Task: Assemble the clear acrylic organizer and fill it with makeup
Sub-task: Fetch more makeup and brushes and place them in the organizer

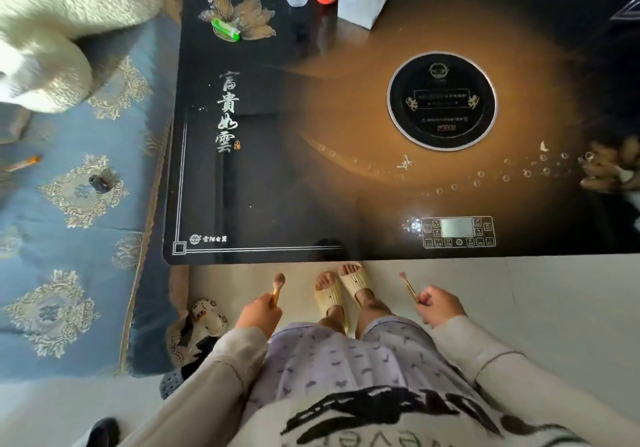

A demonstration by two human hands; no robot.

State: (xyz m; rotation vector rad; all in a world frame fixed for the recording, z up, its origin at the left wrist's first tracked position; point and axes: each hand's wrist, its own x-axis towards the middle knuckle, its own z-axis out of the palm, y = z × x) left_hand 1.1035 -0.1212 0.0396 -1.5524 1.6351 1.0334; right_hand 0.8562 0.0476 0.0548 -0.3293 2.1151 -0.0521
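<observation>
Brush [276,289], fluffy, in left hand [258,313]; thin brush [409,289], maybe angled, right hand [440,304].

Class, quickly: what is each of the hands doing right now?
Left hand: grips a gold-handled makeup brush with a fluffy pinkish head.
Right hand: grips a thinner gold-handled makeup brush with a small pink tip.

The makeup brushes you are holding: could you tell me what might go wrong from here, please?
1. The left hand holds a fluffy brush and the right hand a slim brush over the bare floor, short of the table; a loose grip could drop the bristles onto the floor.
2. No acrylic organizer is in view, so the brushes have nowhere to go yet.
3. What looks like a third brush lies on the blue sofa cover and may be overlooked.
</observation>
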